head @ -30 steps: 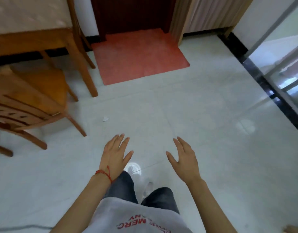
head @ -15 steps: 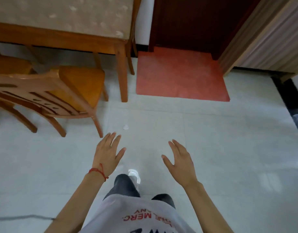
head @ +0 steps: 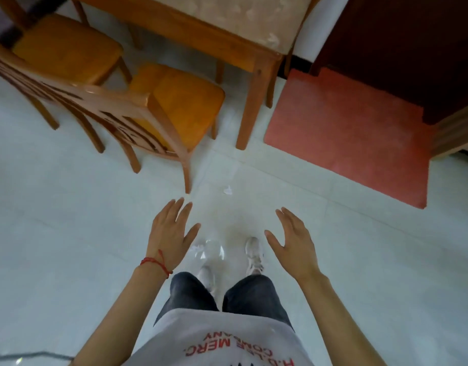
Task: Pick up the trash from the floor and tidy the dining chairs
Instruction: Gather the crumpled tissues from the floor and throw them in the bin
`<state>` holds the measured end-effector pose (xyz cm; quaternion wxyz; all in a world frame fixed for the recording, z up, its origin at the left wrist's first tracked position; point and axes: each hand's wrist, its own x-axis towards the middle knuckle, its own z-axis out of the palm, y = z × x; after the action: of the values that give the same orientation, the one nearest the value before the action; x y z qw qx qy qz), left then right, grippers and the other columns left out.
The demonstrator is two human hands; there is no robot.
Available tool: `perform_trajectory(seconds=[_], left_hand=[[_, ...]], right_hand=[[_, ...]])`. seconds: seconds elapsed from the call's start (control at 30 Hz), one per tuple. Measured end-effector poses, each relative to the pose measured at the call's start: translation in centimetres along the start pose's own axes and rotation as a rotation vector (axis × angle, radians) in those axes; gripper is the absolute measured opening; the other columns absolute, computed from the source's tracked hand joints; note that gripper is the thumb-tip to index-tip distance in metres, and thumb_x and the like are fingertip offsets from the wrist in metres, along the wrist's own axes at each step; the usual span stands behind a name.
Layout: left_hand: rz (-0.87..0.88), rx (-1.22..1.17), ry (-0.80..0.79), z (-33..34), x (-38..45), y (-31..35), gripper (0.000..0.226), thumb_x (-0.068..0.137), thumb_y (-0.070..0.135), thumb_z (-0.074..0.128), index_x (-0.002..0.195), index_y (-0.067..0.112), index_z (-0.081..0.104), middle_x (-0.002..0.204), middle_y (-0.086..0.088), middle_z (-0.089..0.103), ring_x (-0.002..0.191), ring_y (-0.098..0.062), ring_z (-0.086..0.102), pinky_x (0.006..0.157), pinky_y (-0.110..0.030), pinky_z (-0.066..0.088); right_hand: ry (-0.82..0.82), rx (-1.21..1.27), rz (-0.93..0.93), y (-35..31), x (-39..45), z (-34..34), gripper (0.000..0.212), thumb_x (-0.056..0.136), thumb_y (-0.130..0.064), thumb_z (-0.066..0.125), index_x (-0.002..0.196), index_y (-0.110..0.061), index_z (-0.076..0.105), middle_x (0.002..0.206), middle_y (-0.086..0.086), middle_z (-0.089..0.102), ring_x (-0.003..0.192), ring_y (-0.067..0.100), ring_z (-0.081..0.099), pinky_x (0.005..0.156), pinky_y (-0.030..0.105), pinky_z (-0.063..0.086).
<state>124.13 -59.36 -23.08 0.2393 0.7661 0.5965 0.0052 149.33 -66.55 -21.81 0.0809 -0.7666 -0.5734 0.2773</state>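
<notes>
A small white scrap of trash (head: 227, 190) lies on the pale tiled floor, just right of the near chair's front leg. My left hand (head: 172, 231) hovers below and left of it, fingers straight, holding nothing. My right hand (head: 293, 241) hovers below and right of the scrap, also empty with fingers spread. A wooden dining chair (head: 137, 112) with an orange seat stands pulled out from the table, its back toward me. A second chair (head: 66, 48) stands behind it at the upper left.
The wooden dining table (head: 211, 30) with a beige patterned top fills the upper middle; one leg stands near the scrap. A red mat (head: 354, 138) lies at the right before a dark door. A grey cable (head: 29, 355) runs along the floor at bottom left.
The view has swung left and closer to the table; chairs and scrap now sit nearer the centre. Both hands stay raised, open and empty.
</notes>
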Motion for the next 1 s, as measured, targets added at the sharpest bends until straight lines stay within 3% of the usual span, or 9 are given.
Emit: perform_trajectory(seconds=[0.43, 0.67, 0.8, 1.0], left_hand=[[-0.43, -0.169, 0.156, 5.7, 3.6, 0.8, 0.085, 0.086, 0.066, 0.012, 0.126, 0.001, 0.049, 0.134, -0.023, 0.049, 0.127, -0.042, 0.04, 0.1, -0.052, 0.036], [-0.489, -0.18, 0.161, 12.5, 7.3, -1.0, 0.083, 0.086, 0.065, 0.015, 0.127, 0.001, 0.048, 0.133, -0.024, 0.049, 0.126, -0.044, 0.041, 0.101, -0.054, 0.035], [-0.517, -0.202, 0.16, 16.9, 9.4, -3.1, 0.069, 0.085, 0.053, 0.031, 0.126, 0.0, 0.049, 0.133, -0.024, 0.049, 0.125, -0.044, 0.041, 0.1, -0.052, 0.036], [-0.563, -0.212, 0.196, 24.2, 12.0, -7.5, 0.067, 0.083, 0.05, 0.032, 0.127, 0.001, 0.048, 0.134, -0.023, 0.048, 0.127, -0.043, 0.039, 0.101, -0.051, 0.035]], right_hand=[[-0.266, -0.113, -0.309, 2.4, 14.8, 0.7, 0.058, 0.092, -0.042, 0.044, 0.142, -0.019, 0.028, 0.152, 0.002, 0.026, 0.138, 0.018, 0.026, 0.112, 0.035, 0.024], [-0.309, -0.11, -0.316, 5.2, 20.6, 7.3, 0.057, 0.091, -0.041, 0.045, 0.141, -0.018, 0.029, 0.151, 0.005, 0.029, 0.138, 0.02, 0.027, 0.111, 0.037, 0.027], [-0.294, -0.089, -0.33, 6.6, 23.0, 11.4, 0.057, 0.091, -0.04, 0.047, 0.141, -0.018, 0.031, 0.15, 0.006, 0.031, 0.137, 0.022, 0.03, 0.109, 0.039, 0.032], [-0.265, -0.095, -0.371, 10.5, 27.1, 18.6, 0.056, 0.09, -0.035, 0.052, 0.139, -0.014, 0.036, 0.148, 0.008, 0.034, 0.136, 0.023, 0.032, 0.108, 0.042, 0.033]])
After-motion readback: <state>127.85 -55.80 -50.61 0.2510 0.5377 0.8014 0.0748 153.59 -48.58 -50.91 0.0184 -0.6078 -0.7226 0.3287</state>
